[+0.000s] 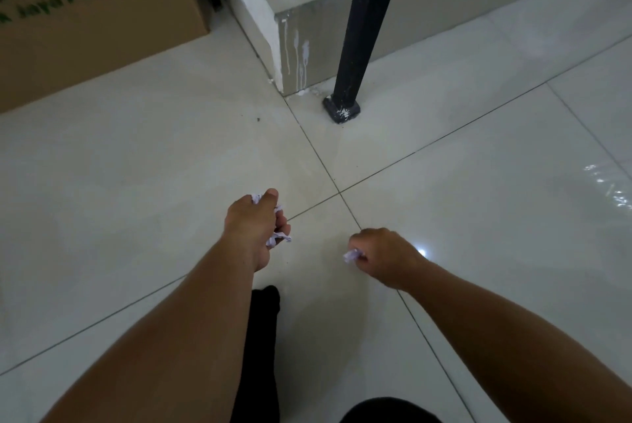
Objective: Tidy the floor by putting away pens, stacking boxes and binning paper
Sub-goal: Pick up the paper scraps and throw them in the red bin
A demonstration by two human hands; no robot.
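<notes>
Floor (478,204): we find glazed tile, glossy and smooth, mirroring light.
Box (85,39): we note matt brown cardboard with green print.
Post (362,29): black, matt; we cannot tell the material.
Paper scraps (275,240): white paper, crumpled.

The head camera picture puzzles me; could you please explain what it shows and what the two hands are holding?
There is no machine here: a person wears one wide-angle camera on the head, looking down at their own arms. The left hand grips a wad of crumpled paper, with white bits showing between its fingers. The right hand pinches a smaller paper scrap. Below lies a pale tiled floor. A cardboard box with green print stands at top left, and a black furniture leg stands by a wall corner. No bin or pens show.
</notes>
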